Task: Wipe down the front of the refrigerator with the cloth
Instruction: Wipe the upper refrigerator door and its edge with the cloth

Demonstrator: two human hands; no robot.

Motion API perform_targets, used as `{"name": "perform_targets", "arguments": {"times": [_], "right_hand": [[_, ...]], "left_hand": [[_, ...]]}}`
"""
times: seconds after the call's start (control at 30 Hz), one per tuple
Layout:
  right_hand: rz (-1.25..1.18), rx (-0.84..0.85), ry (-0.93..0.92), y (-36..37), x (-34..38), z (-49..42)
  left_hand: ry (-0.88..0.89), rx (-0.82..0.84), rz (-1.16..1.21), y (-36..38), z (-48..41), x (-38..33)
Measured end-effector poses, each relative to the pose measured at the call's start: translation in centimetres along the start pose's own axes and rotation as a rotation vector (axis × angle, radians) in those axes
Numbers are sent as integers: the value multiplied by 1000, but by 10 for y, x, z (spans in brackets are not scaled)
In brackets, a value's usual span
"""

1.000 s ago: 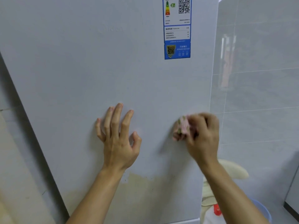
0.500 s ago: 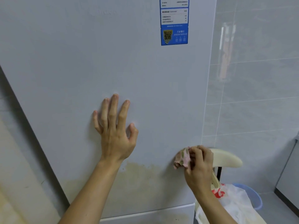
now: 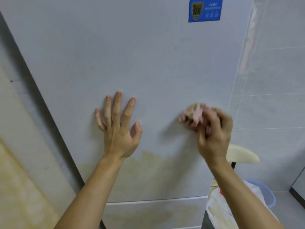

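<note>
Against the refrigerator [image 3: 148, 63] door, toward its right edge, I see my right hand [image 3: 214, 134] gripping the cloth [image 3: 195, 113], a pink wad with olive patches. The fingers [image 3: 212, 119] are curled tight around it, and the bunch sticks out above and left of the knuckles, up against the door's front. That hand and the cloth are blurred, so I cannot tell how much fabric touches the panel. Near the door's middle my left hand [image 3: 118, 129] lies flat on it, its digits straight and spread apart, thumb out to the side, holding nothing. Below both hands a yellowish stain [image 3: 156, 171] runs across the door's lower part and onto the drawer front beneath the seam. A blue label [image 3: 204, 9] sits at the door's top right. Just past the door's right edge are a cream chair back [image 3: 242, 156], a white plastic bag [image 3: 219, 207] and a blue bucket [image 3: 269, 197], before a grey tiled wall [image 3: 272, 80].
</note>
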State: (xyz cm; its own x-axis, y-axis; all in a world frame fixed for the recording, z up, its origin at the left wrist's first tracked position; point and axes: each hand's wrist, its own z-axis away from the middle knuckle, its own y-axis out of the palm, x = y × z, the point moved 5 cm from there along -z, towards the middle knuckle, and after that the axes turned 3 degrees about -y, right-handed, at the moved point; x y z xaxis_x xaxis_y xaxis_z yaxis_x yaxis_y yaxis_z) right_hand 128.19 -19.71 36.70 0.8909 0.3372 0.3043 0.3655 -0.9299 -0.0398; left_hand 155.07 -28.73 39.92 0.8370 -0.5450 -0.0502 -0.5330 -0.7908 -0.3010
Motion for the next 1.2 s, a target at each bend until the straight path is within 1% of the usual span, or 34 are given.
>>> {"name": "perform_targets", "arguments": {"times": [0.13,0.2,0.27,0.33,0.5,0.57,0.6,0.67,0.8,0.87,0.97,1.03,1.13,1.2], "right_hand": [[5,340,0,11,-10,125],[13,418,-18,13,-12,144],[4,433,-15,15,-9,131],[-35,361,-28,15,3,99],[-66,8,8,20,40,-19],[-73,-89,36,25,46,-33],[-72,-106,39,29,48,-27],[-50,-66,4,38,48,8],[-26,186,-161,61,58,98],[-2,262,-196,65,64,112],[36,318,-218,59,75,94],[51,249,-162,53,82,64],[-13,29,11,52,95,3],[-40,-76,59,59,107,-20]], "left_hand": [[-1,10,-4,-1,4,4],[7,21,3,-2,4,6],[9,26,10,-3,5,9],[0,27,3,-4,9,14],[-29,39,-52,-16,17,43],[-49,52,-67,-21,19,59],[-56,58,-72,-23,20,66],[-52,70,-76,-25,23,76],[-28,85,-70,-25,26,83],[-27,84,-59,-24,25,83],[-40,70,-32,-22,25,81],[-51,56,-13,-20,24,80],[-48,48,-7,-23,24,82],[-50,33,-22,-28,24,90]]}}
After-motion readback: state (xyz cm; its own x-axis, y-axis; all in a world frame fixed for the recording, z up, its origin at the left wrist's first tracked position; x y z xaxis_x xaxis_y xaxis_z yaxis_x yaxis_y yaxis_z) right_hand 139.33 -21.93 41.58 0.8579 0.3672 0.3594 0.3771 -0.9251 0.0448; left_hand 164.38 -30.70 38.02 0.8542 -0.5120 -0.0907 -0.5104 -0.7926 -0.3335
